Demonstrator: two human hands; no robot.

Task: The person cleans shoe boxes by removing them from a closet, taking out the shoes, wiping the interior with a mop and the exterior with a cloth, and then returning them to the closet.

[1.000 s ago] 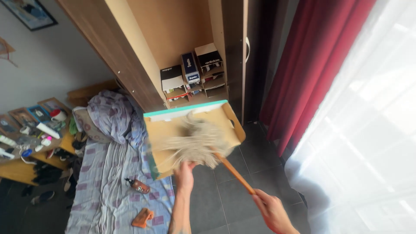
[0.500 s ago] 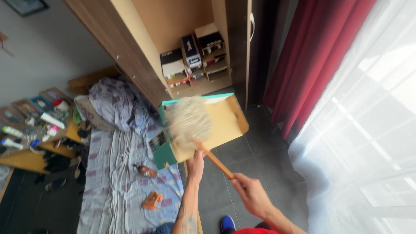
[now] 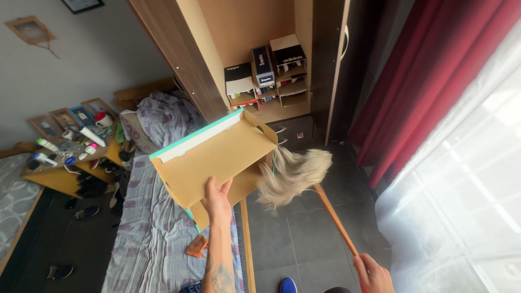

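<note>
One duster, head up-left, beside box

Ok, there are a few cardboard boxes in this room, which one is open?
The tan box with the teal edge, held up by the left hand, has its lid flapped open and its bare inside showing. The shoe boxes stacked in the wardrobe look closed.
</note>
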